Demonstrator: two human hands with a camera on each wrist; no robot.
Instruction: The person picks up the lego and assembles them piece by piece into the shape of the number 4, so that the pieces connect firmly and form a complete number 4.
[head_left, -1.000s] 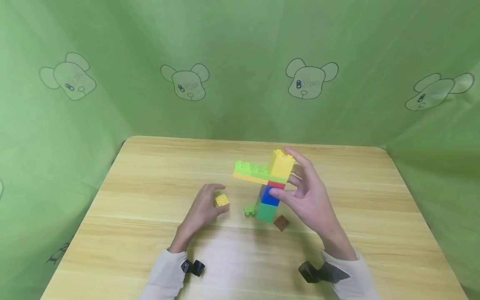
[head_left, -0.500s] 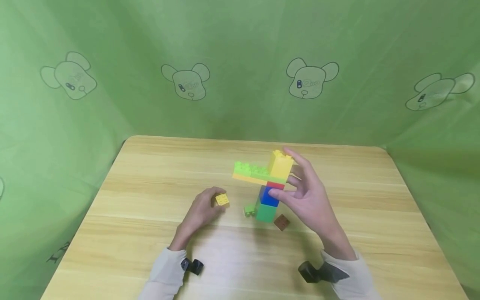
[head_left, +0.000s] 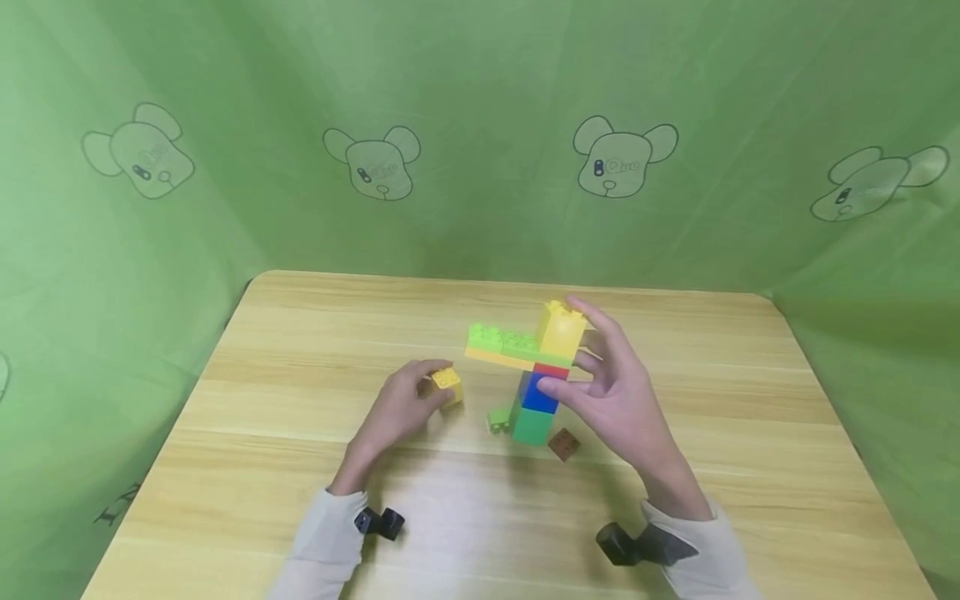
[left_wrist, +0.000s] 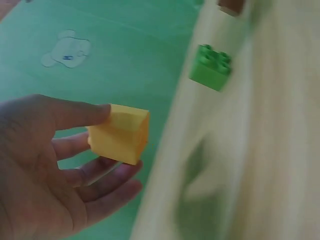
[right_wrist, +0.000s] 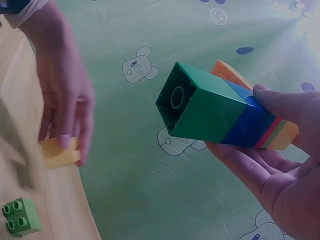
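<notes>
My left hand (head_left: 396, 406) pinches a small yellow building brick (left_wrist: 119, 135) between thumb and fingers, its studs facing up in the head view. Across from it, my right hand (head_left: 626, 404) grips a tall stack of joined bricks (head_left: 533, 424) off the table. From the bottom the stack runs green, blue and thin red. Above the red, a long lime-green and orange layer juts out to the left, with a tall yellow brick (head_left: 561, 331) on top. In the right wrist view the green brick's hollow underside (right_wrist: 177, 97) shows.
A lime-green brick (head_left: 498, 420) and a brown brick (head_left: 564, 445) lie loose on the wooden table (head_left: 315, 333) near the stack. Behind the table hangs a green curtain (head_left: 480, 225) with printed animal heads. Each sleeve carries a black wrist camera (head_left: 392, 524).
My left hand has lifted the yellow brick and brought it slightly up and to the right, so its side now shows. The right hand and the stack have barely moved.
</notes>
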